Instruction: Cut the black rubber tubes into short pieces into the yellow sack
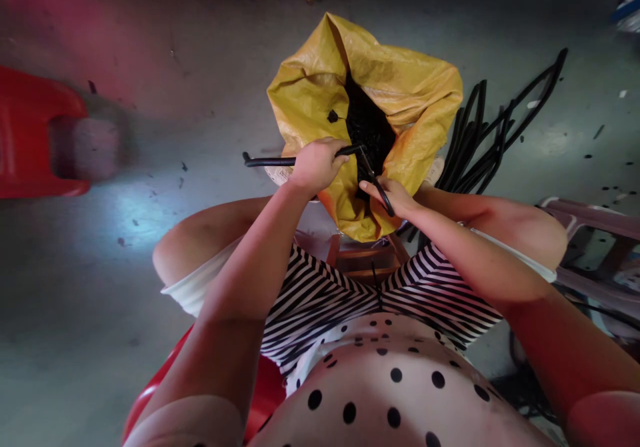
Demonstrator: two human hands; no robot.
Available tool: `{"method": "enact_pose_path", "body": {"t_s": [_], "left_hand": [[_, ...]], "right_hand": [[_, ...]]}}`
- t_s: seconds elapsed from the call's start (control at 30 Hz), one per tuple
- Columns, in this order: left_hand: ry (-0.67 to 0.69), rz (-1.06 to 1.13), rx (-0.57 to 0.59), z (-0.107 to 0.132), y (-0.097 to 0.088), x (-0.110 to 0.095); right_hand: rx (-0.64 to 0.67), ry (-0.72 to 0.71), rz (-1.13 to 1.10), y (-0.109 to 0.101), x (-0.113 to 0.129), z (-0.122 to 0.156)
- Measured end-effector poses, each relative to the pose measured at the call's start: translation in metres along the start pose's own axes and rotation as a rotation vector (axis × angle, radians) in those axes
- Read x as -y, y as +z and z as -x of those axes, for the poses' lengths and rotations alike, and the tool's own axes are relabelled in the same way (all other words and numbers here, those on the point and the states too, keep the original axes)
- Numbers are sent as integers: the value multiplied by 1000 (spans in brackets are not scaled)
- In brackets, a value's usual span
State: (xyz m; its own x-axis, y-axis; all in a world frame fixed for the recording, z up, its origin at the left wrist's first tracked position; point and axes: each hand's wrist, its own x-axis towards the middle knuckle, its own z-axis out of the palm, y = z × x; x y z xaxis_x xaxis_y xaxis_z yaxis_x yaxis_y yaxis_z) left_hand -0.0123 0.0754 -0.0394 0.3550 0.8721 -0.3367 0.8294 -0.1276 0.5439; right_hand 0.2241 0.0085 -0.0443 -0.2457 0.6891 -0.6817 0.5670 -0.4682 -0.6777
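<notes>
My left hand [320, 163] is closed around a black corrugated tube [270, 161], which sticks out to the left with a bent end and reaches right over the sack's mouth. My right hand [391, 195] grips a black-handled cutting tool [384, 197]; whether it is scissors or pliers I cannot tell. Its metal part meets the tube's right end. Both hands are over an open yellow woven sack [420, 80] standing between my legs. Dark black pieces [367, 117] lie inside it, too dim to make out singly.
Several long black tubes [475, 140] lie on the floor right of the sack. A red plastic stool [40, 133] stands at the left, and a purplish plastic stool [600, 227] at the right. Small black scraps are scattered across the grey floor [200, 80].
</notes>
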Motion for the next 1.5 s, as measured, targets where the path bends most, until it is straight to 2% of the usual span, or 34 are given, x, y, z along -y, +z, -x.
{"method": "enact_pose_path", "body": {"t_s": [0.2,0.73,0.9,1.07,1.3,1.5], "left_hand": [[10,-22,24,1,6,-4],[17,-34,43,1,7,-10],[71,-77,113,2,12,-12],[55,-69,143,1,18,-8],[45,-31,104,-3,23,1],[2,-71,116,-4,20,6]], "right_hand": [[-13,3,18,1,-1,0],[-40,6,61,1,-2,-2],[-45,24,99,3,-6,-3],[-62,-3,139,4,-10,-4],[-77,-29,161,2,-7,-7],[-102,-25,173,2,-8,-8]]}}
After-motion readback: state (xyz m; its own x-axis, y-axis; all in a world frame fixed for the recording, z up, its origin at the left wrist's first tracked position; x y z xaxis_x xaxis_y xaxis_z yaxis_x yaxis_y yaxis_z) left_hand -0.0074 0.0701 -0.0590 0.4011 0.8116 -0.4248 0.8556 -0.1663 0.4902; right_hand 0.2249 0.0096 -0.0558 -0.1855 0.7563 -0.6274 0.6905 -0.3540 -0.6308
